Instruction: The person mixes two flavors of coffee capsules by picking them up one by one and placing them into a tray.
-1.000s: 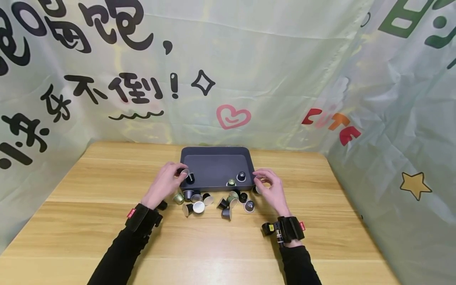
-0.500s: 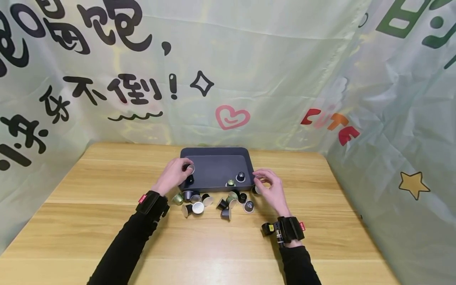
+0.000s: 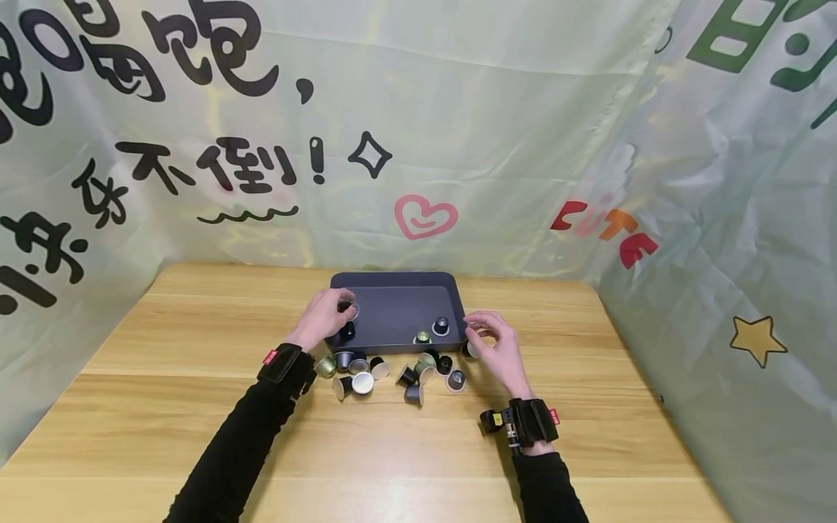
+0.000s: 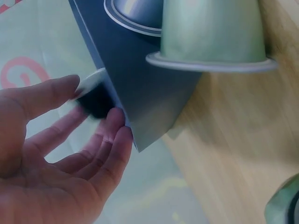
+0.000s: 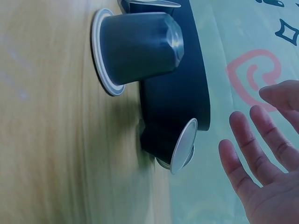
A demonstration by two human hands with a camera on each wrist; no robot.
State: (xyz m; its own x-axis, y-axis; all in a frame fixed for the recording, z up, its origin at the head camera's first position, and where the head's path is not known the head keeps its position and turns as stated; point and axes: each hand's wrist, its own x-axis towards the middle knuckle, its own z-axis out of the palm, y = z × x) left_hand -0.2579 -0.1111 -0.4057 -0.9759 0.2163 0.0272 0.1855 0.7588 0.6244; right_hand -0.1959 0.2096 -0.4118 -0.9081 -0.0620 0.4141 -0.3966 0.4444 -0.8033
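A black coffee capsule [image 3: 354, 311] with a pale lid is pinched between the thumb and fingers of my left hand [image 3: 319, 318], over the left end of the dark tray [image 3: 392, 305]. The left wrist view shows the held capsule [image 4: 96, 101] at the tray wall [image 4: 140, 93]. Inside the tray sit a black capsule [image 3: 348, 331], a dark capsule [image 3: 441, 325] and a green one [image 3: 423, 337]. My right hand [image 3: 498, 350] hovers by the tray's right edge, fingers loosely bent, holding nothing. Below it a dark capsule [image 5: 163, 142] lies on its side on the table.
Several capsules lie scattered along the tray's front, among them a green capsule [image 3: 325, 366], a white-lidded capsule [image 3: 362, 383] and a dark capsule [image 3: 413, 394]. The wooden table [image 3: 392, 465] meets a printed cloth backdrop [image 3: 510, 145] behind the tray.
My left hand has moved right and slightly forward with its capsule, from the tray's left rim to over its inside. The right hand keeps its place.
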